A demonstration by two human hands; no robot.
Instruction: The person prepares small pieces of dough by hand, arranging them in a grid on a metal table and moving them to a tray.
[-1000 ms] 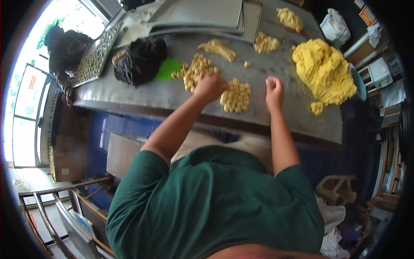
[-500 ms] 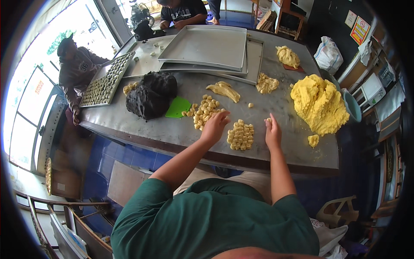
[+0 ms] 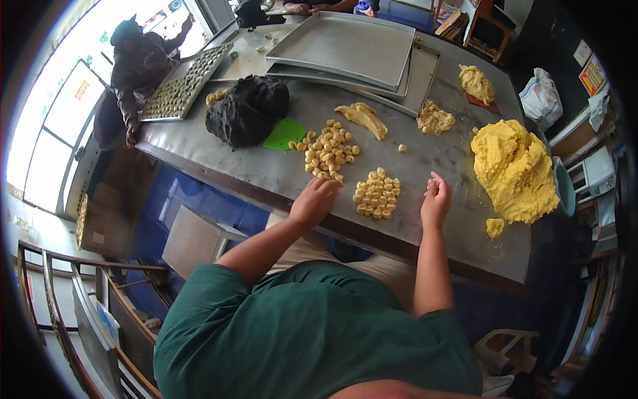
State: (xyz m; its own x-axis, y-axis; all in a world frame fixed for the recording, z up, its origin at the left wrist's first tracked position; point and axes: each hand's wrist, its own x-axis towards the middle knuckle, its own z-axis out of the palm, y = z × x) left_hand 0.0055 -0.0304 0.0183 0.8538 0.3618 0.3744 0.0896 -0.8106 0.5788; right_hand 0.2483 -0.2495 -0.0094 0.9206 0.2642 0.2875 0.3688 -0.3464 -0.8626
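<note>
My left hand (image 3: pixel 317 201) is at the near edge of a loose pile of small pale dough balls (image 3: pixel 330 147). Its fingers are stretched toward the nearest balls, with no ball visible in its grasp. To its right, more dough pieces (image 3: pixel 377 194) sit packed in a tight block. Past that block, my right hand (image 3: pixel 436 201) is raised with curled fingers, and whatever lies inside them is hidden. One single dough ball (image 3: pixel 403 148) lies apart, farther back. A long strip of pale dough (image 3: pixel 363 120) rests behind the pile.
A large yellow mass (image 3: pixel 515 173) fills the right side, with a small lump (image 3: pixel 494 227) before it. A black mass (image 3: pixel 246 110) and green scraper (image 3: pixel 284 134) lie left. Metal trays (image 3: pixel 342 50) are stacked behind. A person (image 3: pixel 143 63) stands by a filled tray (image 3: pixel 186 86).
My left hand has drawn back leftward from beside the block to the pile's near edge. The right hand's fingers have curled differently. My view has shifted, and the person at left has raised an arm.
</note>
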